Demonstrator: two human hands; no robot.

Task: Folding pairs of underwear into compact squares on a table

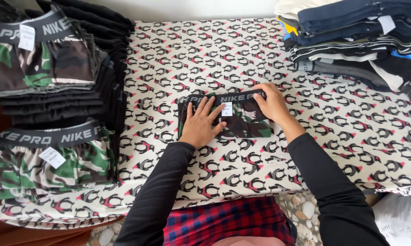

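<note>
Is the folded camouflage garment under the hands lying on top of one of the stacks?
No, the folded camouflage garment lies alone on the penguin-print cloth, pressed by the left hand and right hand.

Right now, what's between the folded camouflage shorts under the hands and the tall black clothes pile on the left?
Only bare penguin-print cloth lies between the camouflage shorts and the black pile, in the head view.
</note>
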